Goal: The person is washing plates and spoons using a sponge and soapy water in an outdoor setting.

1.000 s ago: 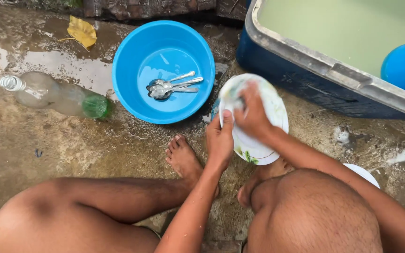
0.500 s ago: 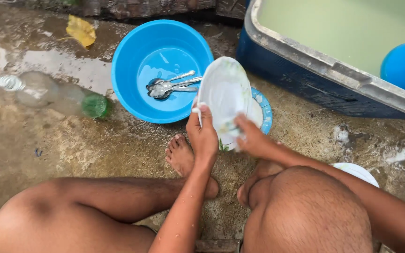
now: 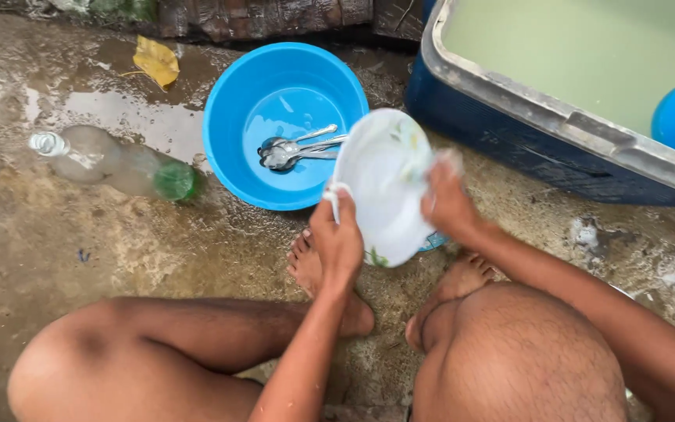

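Since half a second ago I have tipped the white plate [image 3: 384, 184] further up and swung it right, so it no longer overlaps the spoons [image 3: 298, 147] in the blue basin [image 3: 232, 117]. My left hand [image 3: 339, 238] is closed on its lower left rim, and my right hand [image 3: 447, 205] presses its right edge, fingers curled. The plate hangs over the wet concrete ground [image 3: 80, 242] just right of the basin, its long axis running from lower right to upper left

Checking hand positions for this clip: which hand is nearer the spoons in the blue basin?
Left. The left hand grips the white plate's lower edge, just below the spoons; the right hand is across the plate.
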